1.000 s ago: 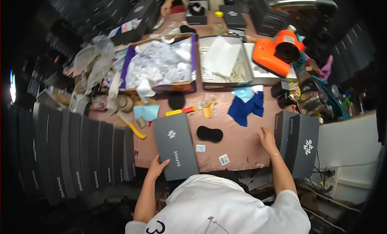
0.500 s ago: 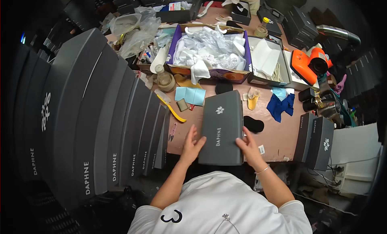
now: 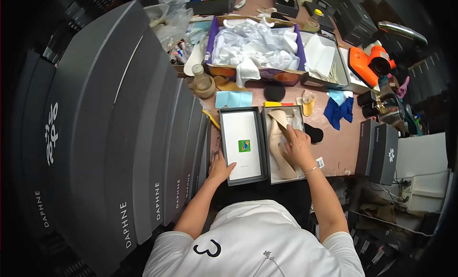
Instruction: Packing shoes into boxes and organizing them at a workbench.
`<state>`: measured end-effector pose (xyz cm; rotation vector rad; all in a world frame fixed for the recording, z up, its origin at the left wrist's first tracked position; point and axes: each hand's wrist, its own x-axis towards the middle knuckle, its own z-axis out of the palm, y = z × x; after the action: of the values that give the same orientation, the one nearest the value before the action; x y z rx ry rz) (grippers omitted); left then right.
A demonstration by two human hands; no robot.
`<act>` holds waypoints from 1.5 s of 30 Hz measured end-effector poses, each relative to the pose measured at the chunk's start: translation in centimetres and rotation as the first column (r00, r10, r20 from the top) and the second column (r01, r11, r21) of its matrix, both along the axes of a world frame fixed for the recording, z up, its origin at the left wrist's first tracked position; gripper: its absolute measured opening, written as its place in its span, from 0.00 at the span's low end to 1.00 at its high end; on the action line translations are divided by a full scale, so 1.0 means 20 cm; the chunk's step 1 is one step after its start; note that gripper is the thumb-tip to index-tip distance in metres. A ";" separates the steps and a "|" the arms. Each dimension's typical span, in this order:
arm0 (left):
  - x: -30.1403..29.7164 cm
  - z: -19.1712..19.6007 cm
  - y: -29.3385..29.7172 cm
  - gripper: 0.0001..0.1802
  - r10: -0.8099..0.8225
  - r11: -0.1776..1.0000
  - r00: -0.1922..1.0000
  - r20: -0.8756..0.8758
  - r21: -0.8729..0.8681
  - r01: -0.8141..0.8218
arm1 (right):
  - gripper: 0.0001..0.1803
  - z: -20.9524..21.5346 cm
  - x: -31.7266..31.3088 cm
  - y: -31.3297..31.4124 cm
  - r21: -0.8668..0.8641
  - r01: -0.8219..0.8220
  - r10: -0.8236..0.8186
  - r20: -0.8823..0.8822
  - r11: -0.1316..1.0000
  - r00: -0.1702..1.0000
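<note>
At the near edge of the table [image 3: 336, 155], the left hand [image 3: 219, 170] touches the left rim of the lid [image 3: 238, 129], its grip unclear. Just right of the lid, the right hand [image 3: 299, 150] reaches into the box [image 3: 281, 180], fingers touching the beige shoes [image 3: 275, 143] inside; whether they grasp cannot be told.

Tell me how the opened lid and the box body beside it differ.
The lid shows a flat white inside with a small green square; the box body holds a beige item and pale wrapping. The lid's rim is dark grey, while the box body's looks paler. The left hand is at the lid's left side; the right hand is inside the box body. Both are rectangular, open side up.
</note>
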<state>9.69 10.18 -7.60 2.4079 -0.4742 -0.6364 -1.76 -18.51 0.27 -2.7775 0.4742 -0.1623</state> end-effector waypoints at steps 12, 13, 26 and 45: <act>0.17 0.57 -0.46 0.19 0.048 0.812 0.981 0.187 -0.580 0.070 | 0.13 0.05 -0.01 -0.30 0.453 0.243 -0.251 -0.043 0.858 0.967; 0.21 0.60 -0.53 0.21 0.013 0.785 0.987 0.161 -0.613 0.090 | 0.13 0.08 -0.05 -0.32 0.547 0.192 -0.208 -0.034 0.815 0.978; -0.18 0.49 -0.55 0.53 -0.629 0.636 -0.005 -0.778 -0.511 -0.578 | 0.65 0.46 -0.14 0.03 0.501 -0.044 -0.094 0.247 0.864 0.965; -0.17 0.47 -0.45 0.43 -0.441 0.467 0.192 -0.877 -0.407 -0.785 | 0.50 0.18 -0.05 0.11 0.744 -0.052 -0.060 0.123 0.667 0.991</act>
<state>6.22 1.13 1.84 0.5784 0.1998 -1.2379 -2.82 -16.23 3.79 -1.9277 0.3907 -0.1205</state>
